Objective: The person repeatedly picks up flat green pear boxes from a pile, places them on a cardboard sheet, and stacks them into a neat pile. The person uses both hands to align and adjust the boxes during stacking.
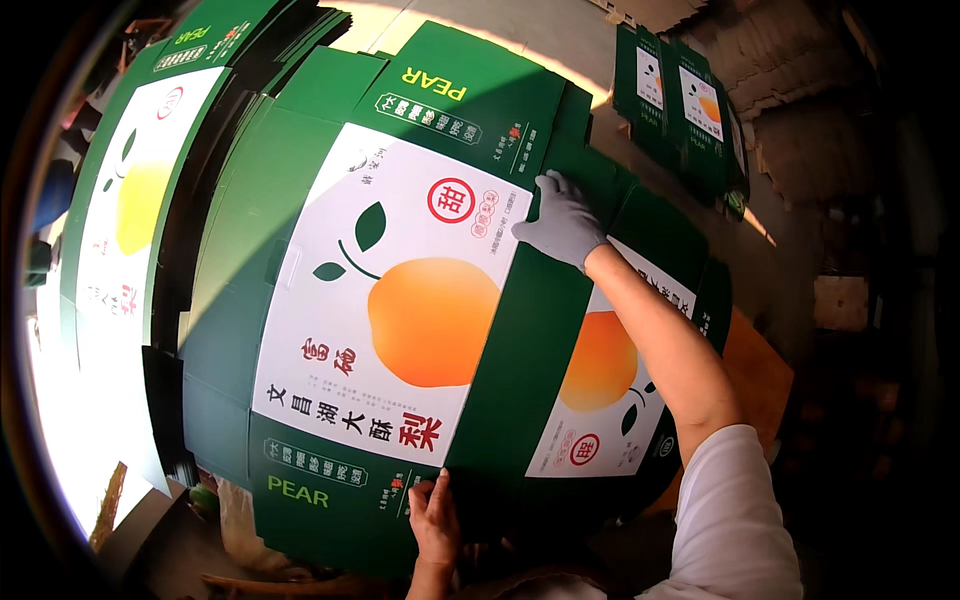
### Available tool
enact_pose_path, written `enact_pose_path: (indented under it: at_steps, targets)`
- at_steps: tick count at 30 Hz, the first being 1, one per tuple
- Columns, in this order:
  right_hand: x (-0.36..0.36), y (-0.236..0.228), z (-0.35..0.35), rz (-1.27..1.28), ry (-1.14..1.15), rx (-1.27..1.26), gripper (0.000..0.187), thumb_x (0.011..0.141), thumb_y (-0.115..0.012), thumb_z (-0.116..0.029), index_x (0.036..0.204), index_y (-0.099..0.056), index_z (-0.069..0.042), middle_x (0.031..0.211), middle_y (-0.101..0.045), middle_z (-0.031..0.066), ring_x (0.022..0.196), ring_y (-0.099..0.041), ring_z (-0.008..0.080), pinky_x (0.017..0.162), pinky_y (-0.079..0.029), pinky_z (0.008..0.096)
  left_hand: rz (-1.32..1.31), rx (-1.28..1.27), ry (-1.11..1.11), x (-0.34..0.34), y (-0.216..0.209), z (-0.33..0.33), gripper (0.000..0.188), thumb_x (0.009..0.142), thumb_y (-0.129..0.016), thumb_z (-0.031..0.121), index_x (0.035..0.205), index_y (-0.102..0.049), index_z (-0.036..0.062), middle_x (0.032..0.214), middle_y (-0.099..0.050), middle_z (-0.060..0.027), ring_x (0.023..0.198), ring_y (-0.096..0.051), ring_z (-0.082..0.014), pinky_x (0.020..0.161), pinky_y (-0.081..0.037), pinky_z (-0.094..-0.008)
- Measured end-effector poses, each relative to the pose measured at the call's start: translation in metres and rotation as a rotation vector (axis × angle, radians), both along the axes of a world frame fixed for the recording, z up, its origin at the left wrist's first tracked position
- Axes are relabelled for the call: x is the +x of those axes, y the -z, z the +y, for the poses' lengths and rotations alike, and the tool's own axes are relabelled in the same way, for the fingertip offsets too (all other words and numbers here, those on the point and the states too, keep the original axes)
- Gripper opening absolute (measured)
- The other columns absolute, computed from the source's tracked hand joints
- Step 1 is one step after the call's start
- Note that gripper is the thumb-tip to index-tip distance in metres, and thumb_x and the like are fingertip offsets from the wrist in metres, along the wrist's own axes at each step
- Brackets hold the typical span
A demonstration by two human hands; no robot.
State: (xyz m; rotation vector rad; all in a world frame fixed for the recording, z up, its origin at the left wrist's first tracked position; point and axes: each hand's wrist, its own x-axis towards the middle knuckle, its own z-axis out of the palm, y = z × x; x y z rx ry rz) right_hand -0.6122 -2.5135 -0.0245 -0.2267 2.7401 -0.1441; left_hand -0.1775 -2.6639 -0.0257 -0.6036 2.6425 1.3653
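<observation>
A large flat carton blank [505,385], green with white panels and printed pears, lies spread in front of me. My right hand [562,220], in a pale glove, rests on its far part beside a crease, with fingers spread and thumb out. Close to me, my bare left hand [435,520] touches the near green panel. Its index finger reaches along the crease at the white panel's corner, and the other fingers are bent. Neither hand visibly grasps the cardboard. What lies beneath the blank is mostly hidden.
On the left stands a stack of similar green carton blanks [180,110], its top sheet in bright sun. Another pile of printed cartons [685,105] is at the far right. Brown cardboard [755,370] shows beyond the right edge, and a wooden stick [108,505] at lower left.
</observation>
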Motion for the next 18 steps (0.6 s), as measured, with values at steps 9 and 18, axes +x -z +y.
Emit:
enact_pose_path:
  at_steps: [9, 18]
  targets:
    - [0.003, 0.004, -0.02, 0.085, 0.033, 0.056, 0.072, 0.075, -0.069, -0.032, 0.132, -0.037, -0.004, 0.132, -0.044, 0.0202, 0.122, -0.045, 0.0378, 0.094, -0.046, 0.0488, 0.013, 0.028, -0.002, 0.008, 0.007, -0.007, 0.045, 0.082, -0.063, -0.005, 0.124, -0.063, 0.0109, 0.095, -0.055, -0.0105, 0.079, -0.057, -0.0263, 0.067, -0.05, -0.0363]
    - [-0.001, 0.006, -0.039, 0.205, 0.053, 0.153, 0.056, 0.082, -0.062, -0.023, 0.13, -0.038, -0.008, 0.114, -0.056, 0.0254, 0.1, -0.06, 0.0428, 0.086, -0.049, 0.0507, 0.046, 0.004, -0.014, 0.017, 0.008, -0.011, 0.043, 0.083, -0.063, -0.004, 0.122, -0.064, 0.0108, 0.093, -0.055, -0.0099, 0.076, -0.057, -0.0256, 0.063, -0.05, -0.0362]
